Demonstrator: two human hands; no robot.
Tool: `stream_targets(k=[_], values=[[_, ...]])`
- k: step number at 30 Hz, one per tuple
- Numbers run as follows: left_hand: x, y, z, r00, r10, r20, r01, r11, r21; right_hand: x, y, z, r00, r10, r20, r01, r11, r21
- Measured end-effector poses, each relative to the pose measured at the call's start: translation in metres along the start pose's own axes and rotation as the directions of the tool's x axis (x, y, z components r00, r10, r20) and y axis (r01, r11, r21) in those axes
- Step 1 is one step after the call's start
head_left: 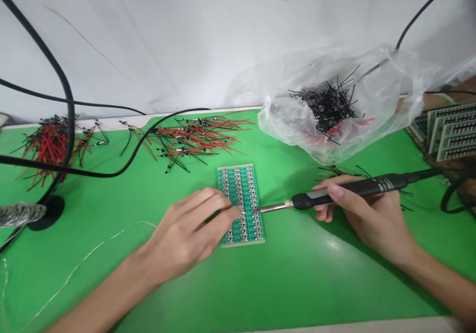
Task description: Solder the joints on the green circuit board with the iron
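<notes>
A green circuit board point(250, 224) with rows of small components lies flat on the green work surface. My left hand point(189, 224) rests over its left part, thumb and forefinger pinched together near the middle row. Thin solder wire point(107, 237) runs from the lower left into this hand; its tip at the fingers is too small to make out. My right hand point(366, 214) grips a black soldering iron point(334, 194) like a pen. The iron's metal tip reaches the board's right row, close to my left fingertips.
Red and black wire leads lie in a left pile point(50, 144) and a middle pile point(201, 135). A clear plastic bag point(286, 120) holds black leads. More boards point(457, 130) stand at the right. A black cable point(111, 172) loops across the left, near a solder spool point(22, 214).
</notes>
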State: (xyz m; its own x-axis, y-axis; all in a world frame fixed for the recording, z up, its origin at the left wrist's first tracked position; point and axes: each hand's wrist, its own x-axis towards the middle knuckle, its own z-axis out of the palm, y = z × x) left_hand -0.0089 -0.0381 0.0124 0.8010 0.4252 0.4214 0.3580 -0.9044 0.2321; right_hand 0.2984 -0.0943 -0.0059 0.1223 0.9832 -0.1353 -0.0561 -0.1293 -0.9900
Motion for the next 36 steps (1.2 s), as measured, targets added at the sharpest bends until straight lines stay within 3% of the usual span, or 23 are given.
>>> stream_targets(k=[12, 19, 26, 36], values=[[-0.001, 0.004, -0.002, 0.977, -0.169, -0.134, 0.139, 0.968, -0.207, -0.003, -0.006, 0.001, 0.999, -0.025, 0.030, 0.024, 0.998, 0.053], [0.002, 0.007, -0.001, 0.940, -0.174, -0.293, 0.113, 0.971, -0.211, -0.003, -0.007, 0.001, 0.997, -0.037, 0.067, 0.032, 0.997, 0.070], [0.003, 0.012, 0.000, 0.950, -0.221, -0.222, 0.164, 0.955, -0.249, -0.004, -0.007, -0.001, 0.997, -0.030, 0.073, 0.027, 0.999, 0.043], [-0.001, 0.006, 0.002, 0.977, -0.129, -0.169, 0.096, 0.976, -0.194, -0.004, -0.006, 0.000, 0.997, -0.015, 0.076, 0.013, 0.999, 0.030]])
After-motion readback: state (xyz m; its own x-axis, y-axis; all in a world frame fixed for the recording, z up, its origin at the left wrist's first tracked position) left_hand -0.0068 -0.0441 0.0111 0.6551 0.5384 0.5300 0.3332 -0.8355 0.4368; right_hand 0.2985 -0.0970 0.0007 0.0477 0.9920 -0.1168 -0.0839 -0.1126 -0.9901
